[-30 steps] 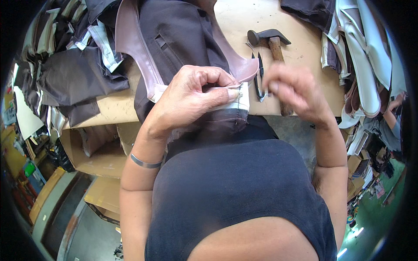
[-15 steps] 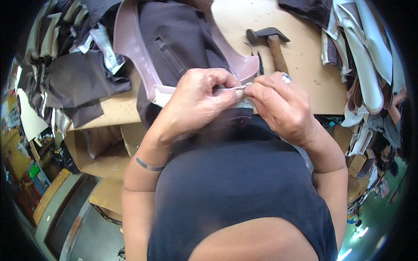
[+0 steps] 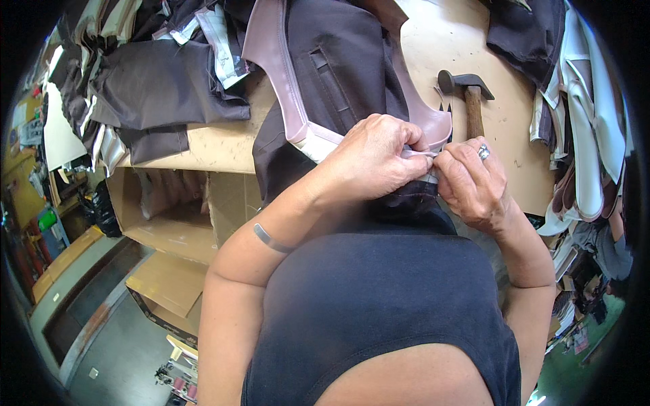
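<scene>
right hand [image 3: 470,179] moved in from beside the hammer [image 3: 468,101], now meeting left hand [image 3: 379,159] on the fabric edge [image 3: 423,154]

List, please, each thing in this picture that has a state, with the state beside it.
Dark brown garment piece with pale pink edging: lying on the table, its near edge pinched by both hands.
Left hand: closed on the edging.
Right hand: closed on the edging, ring on one finger.
Hammer with wooden handle: lying flat, untouched.
Cardboard box under the table: open.
</scene>
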`<state>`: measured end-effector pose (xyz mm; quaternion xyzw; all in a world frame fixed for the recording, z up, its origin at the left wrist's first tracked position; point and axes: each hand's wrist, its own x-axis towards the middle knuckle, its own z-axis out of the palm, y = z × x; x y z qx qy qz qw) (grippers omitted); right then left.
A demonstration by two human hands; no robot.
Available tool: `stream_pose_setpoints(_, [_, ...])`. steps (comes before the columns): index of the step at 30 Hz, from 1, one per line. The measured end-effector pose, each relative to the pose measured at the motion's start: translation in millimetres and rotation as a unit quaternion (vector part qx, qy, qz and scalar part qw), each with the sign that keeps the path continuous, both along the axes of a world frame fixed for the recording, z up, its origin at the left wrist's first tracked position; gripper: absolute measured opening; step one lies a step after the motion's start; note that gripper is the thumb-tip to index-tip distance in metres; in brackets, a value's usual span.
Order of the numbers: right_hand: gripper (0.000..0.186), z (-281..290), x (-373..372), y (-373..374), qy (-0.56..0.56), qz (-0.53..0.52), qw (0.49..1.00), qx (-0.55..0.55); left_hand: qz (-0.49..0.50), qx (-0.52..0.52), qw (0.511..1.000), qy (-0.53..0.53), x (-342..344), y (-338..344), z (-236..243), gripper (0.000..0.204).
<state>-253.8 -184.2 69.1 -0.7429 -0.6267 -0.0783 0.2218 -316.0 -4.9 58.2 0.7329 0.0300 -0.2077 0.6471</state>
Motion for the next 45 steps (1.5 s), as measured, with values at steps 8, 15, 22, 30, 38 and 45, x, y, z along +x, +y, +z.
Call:
stream_pose_setpoints(8, [0.005,2.0,14.1,-13.4,0.336,-0.199,0.921,-0.003,-0.030,0.065,0.992,-0.100,-3.6,0.1,5.2,0.014])
stream_pose_setpoints(15, [0.015,3.5,-0.9,-44.0,0.360,-0.046,0.876,-0.316,-0.025,0.125,0.968,-0.215,-2.5,-5.0,7.8,0.013])
stream_pose_setpoints(22, [0.032,6.2,0.3,-39.6,0.547,-0.165,0.821,-0.008,-0.057,0.197,0.944,-0.259,-2.4,-14.6,9.4,0.014])
stream_pose_setpoints(30, [0.027,-11.3,-15.2,-21.9,0.618,-0.153,0.761,0.122,-0.024,0.273,0.914,-0.298,-2.6,-10.5,5.7,0.019])
stream_pose_setpoints(38, [0.022,-15.3,-7.8,-26.3,0.615,-0.182,0.752,0.156,0.229,0.156,0.954,-0.118,-27.6,63.3,10.9,0.025])
stream_pose_setpoints(45, [0.021,-22.7,6.1,-35.3,0.595,-0.191,0.758,0.189,0.179,0.109,0.977,-0.036,-25.6,59.0,7.0,0.014])
